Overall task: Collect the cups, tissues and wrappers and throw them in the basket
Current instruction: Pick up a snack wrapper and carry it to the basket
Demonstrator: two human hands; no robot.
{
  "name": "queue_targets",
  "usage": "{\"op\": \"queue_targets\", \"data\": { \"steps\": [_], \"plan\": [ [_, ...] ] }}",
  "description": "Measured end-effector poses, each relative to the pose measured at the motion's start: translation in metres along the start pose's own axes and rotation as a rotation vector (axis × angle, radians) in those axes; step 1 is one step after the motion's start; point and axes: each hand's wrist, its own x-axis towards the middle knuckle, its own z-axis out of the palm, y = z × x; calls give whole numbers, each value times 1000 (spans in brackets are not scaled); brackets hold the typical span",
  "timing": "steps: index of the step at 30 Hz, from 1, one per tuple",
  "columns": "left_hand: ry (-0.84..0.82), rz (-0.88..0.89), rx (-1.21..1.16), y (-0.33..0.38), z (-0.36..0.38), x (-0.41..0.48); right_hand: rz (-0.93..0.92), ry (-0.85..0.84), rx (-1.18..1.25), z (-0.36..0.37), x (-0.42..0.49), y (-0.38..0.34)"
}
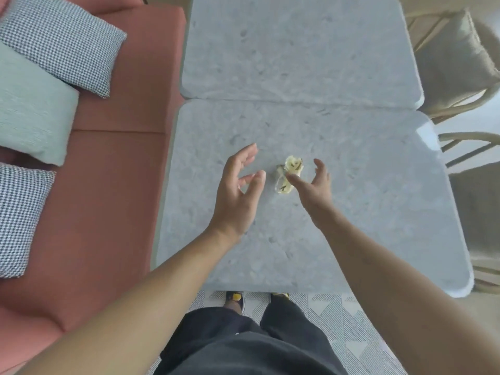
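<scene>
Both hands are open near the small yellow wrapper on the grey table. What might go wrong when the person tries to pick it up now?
1. The wrapper is small, crumpled and looks light. The right hand already partly covers it, so the fingers may push it away instead of pinching it.
2. The left hand is open and close by, so both hands may get in each other's way.
3. No basket is in view, so the wrapper may drop while being carried.

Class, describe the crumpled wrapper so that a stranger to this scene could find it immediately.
Start at the grey stone table beside the red sofa. On its nearer slab, between the person's open left hand and right hand, lies the wrapper: pale yellow, crumpled, and the only item on the table.
</scene>
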Motion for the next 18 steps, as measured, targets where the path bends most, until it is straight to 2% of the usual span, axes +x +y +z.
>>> {"op": "queue_targets", "data": {
  "steps": [6,11,18],
  "plan": [
    [147,-62,33,-7,14,8,45,-155,-234,22,63,20],
    [287,-100,37,-8,20,4,-38,-197,-396,34,84,30],
    [448,-121,33,-2,18,-23,-102,-316,-230,55,61,2]
  ]
}}
